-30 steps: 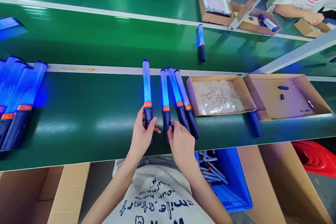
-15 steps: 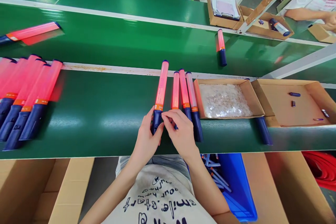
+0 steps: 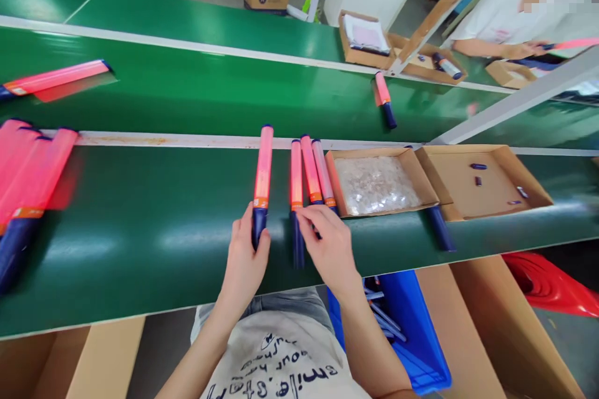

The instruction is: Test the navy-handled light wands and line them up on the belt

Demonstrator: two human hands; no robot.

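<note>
Stick (image 3: 264,165) held left; right grip unclear

Stick is on or just above the bench (image 3: 163,262), far end pointing away; dark handle clamped between thumb and fingers of the left hand (image 3: 246,252). Right hand (image 3: 329,242): thumb and forefinger close together at the handle of the second stick (image 3: 296,171); cannot tell whether they pinch anything. Two more sticks (image 3: 310,168) lie close by, near the box (image 3: 334,182).

Risks, as judged: right knuckles could nudge the crowded handles, setting them rolling; a slack left grip could let the held one twist.

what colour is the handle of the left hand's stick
The handle is dark blue, clearest in the head view.
</note>
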